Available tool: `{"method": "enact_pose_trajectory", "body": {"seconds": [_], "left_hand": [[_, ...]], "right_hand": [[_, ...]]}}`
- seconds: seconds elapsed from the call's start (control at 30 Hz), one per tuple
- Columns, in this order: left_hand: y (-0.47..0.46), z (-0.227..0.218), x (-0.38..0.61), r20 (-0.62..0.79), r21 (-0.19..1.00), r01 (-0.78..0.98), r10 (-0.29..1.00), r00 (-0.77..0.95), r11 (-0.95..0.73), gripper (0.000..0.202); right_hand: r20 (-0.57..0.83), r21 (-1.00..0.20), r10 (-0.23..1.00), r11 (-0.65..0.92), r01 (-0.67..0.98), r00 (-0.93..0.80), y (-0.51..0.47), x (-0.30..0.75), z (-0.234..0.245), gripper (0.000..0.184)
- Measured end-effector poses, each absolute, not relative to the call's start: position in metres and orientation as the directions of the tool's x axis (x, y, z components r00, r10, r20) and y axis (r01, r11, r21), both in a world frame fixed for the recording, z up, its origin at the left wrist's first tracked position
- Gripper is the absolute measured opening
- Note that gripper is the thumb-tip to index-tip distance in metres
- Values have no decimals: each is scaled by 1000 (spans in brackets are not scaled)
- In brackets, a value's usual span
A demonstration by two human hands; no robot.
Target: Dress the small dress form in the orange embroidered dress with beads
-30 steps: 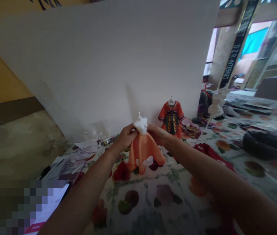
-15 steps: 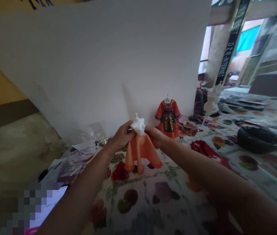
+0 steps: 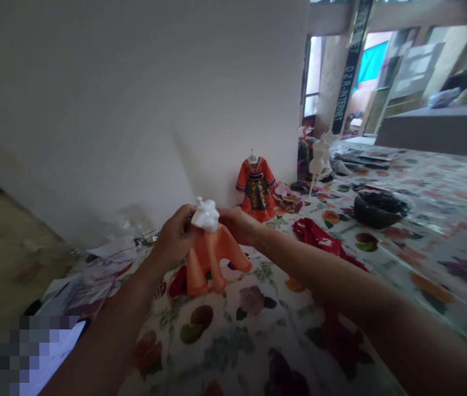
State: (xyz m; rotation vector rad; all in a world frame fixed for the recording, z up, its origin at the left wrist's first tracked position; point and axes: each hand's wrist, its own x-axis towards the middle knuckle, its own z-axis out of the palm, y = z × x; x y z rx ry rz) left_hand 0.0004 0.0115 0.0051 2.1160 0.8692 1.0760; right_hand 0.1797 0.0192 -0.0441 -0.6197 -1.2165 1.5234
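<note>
Both my hands hold a small white mannequin bust [image 3: 205, 215] above the flowered tablecloth [image 3: 283, 330]. An orange cloth garment [image 3: 212, 256] hangs from the bust down toward the cloth. My left hand [image 3: 174, 236] pinches the bust and garment from the left. My right hand [image 3: 237, 224] closes on them from the right. Its fingertips are hidden behind the bust.
A dressed mannequin in a red-orange costume [image 3: 256, 188] stands against the white board [image 3: 142, 110]. A bare white mannequin [image 3: 319, 158] stands farther right, near a dark bowl [image 3: 379, 208]. Red fabric [image 3: 319, 240] lies by my right forearm. Papers and plastic bags [image 3: 105, 264] lie at left.
The view has swung right and nearer the board. My hands with the bust and orange garment have shifted left and slightly down in the picture, and the bust now tilts.
</note>
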Motion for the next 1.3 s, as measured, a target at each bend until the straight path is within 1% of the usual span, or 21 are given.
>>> {"method": "enact_pose_trajectory", "body": {"seconds": [0.1, 0.17, 0.23, 0.3, 0.37, 0.47, 0.53, 0.6, 0.7, 0.77, 0.8, 0.87, 0.93, 1.0, 1.07, 1.13, 1.3], "left_hand": [[2, 0, 0, 451, 756, 277, 779, 434, -593, 15], [-2, -3, 0, 466, 757, 262, 776, 426, -599, 14], [-5, -4, -1, 473, 761, 234, 765, 437, -605, 13], [-7, -4, -2, 474, 767, 210, 756, 451, -606, 12], [-9, -4, -3, 474, 772, 200, 756, 451, -603, 11], [-12, -4, -4, 489, 757, 219, 756, 435, -616, 11], [-15, -5, -3, 504, 730, 259, 755, 420, -632, 10], [-19, -7, 0, 521, 703, 297, 753, 403, -646, 8], [-28, -9, 8, 545, 656, 344, 737, 400, -672, 8], [-37, -10, 14, 563, 590, 397, 711, 422, -703, 7], [-42, -11, 17, 573, 544, 423, 689, 443, -725, 6], [-52, -13, 22, 597, 436, 451, 625, 503, -779, 4], [-62, -17, 24, 612, 339, 435, 547, 572, -834, 6], [-70, -23, 25, 610, 289, 408, 494, 619, -866, 8], [-78, -29, 24, 598, 274, 393, 475, 645, -878, 8], [-87, -34, 22, 587, 258, 382, 458, 668, -888, 9], [-113, -54, 18, 569, 178, 316, 359, 740, -932, 15]], "right_hand": [[180, -910, 958, 76, -408, -223, 9, 192, -48, 25], [164, -922, 978, 106, -372, -126, -2, 201, -52, 21], [141, -941, 987, 110, -321, -74, -19, 208, -58, 19], [113, -958, 991, 89, -272, -73, -38, 214, -66, 18], [101, -980, 992, 86, -182, -77, -56, 219, -73, 17], [167, -985, 982, 169, 21, -90, -80, 221, -76, 16], [236, -965, 965, 246, 86, -117, -92, 218, -72, 15], [283, -952, 949, 296, 82, -137, -101, 213, -65, 19], [320, -943, 942, 327, 62, -103, -108, 202, -58, 39], [342, -936, 936, 348, 59, -87, -110, 197, -59, 51], [350, -933, 932, 355, 55, -93, -112, 196, -61, 53], [354, -931, 927, 362, 48, -123, -116, 196, -68, 51], [347, -933, 926, 357, 47, -147, -121, 201, -76, 48], [334, -938, 925, 345, 30, -180, -126, 207, -86, 53], [291, -956, 931, 293, -24, -220, -129, 215, -95, 60], [223, -975, 943, 211, -73, -249, -130, 222, -103, 62], [73, -990, 957, 37, -133, -280, -132, 230, -110, 54]]}}
